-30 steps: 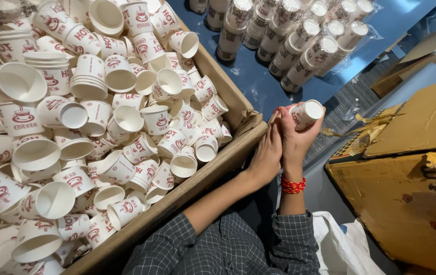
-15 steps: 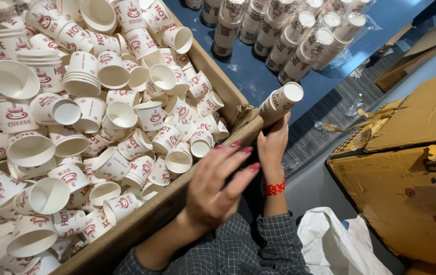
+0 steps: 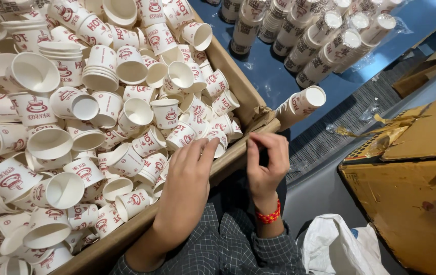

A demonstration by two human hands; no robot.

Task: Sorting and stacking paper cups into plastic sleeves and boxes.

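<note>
At six o'clock, closest to me, are my checked sleeves, and at five o'clock a crumpled white bag [image 3: 337,247].

My left hand [image 3: 187,191] lies flat and open, gripping nothing, fingertips touching loose paper cups [image 3: 126,117] just over the near wall of the cardboard box [image 3: 238,91]. My right hand [image 3: 265,163], with a red bead bracelet [image 3: 269,216] on the wrist, hangs empty beside it, fingers curled loosely, thumb near forefinger, holding no cup.

Just past my right hand, at about one o'clock, a stack of nested cups [image 3: 299,104] lies on its side, its narrow end resting at the box corner and its open mouth pointing away over the blue table [image 3: 269,76]. It touches neither hand. I cannot count the cups in it.

As I judge it, little of the sorting is done. From nine to twelve o'clock the box is heaped with loose white cups printed in red, far too many to count, well over a hundred showing, with only a few short stacks among them. Farther off, at twelve to one o'clock, finished stacks [image 3: 325,35] lie in rows on the blue table, roughly a dozen that I can make out, some in clear wrap.

At three o'clock sits one brown cardboard carton [image 3: 416,188], its flap torn.
</note>
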